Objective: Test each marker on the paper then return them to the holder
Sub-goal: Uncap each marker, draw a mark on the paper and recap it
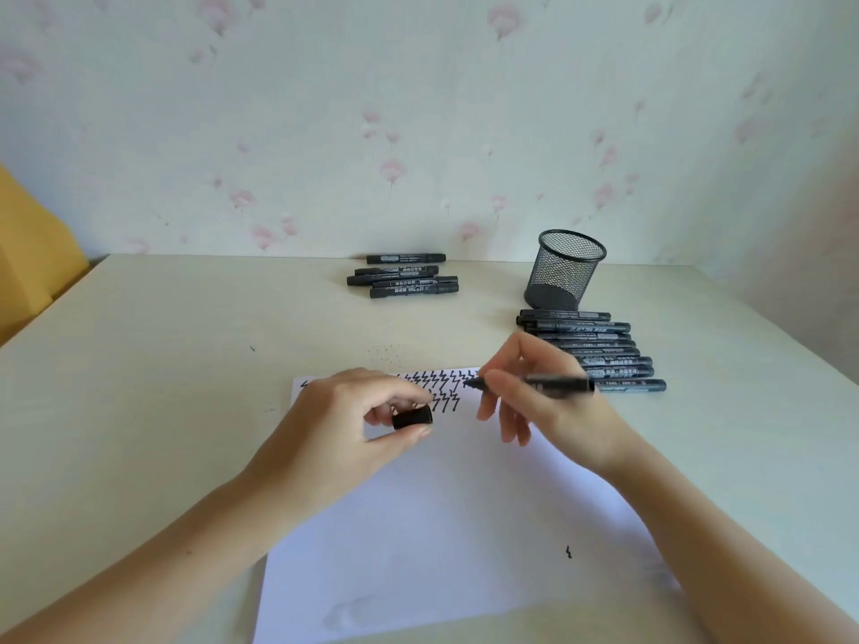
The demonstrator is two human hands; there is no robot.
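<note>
A white sheet of paper lies in front of me, with rows of black zigzag marks along its far edge. My right hand grips an uncapped black marker, its tip pointing left at the zigzags. My left hand pinches the black cap just above the paper. A black mesh holder stands tilted at the back right and looks empty. Several capped markers lie in a row in front of it. Another small group of markers lies near the wall.
The cream table meets a flowered wall at the back. A yellow object stands past the table's left edge. One small stray black mark sits on the paper's lower right.
</note>
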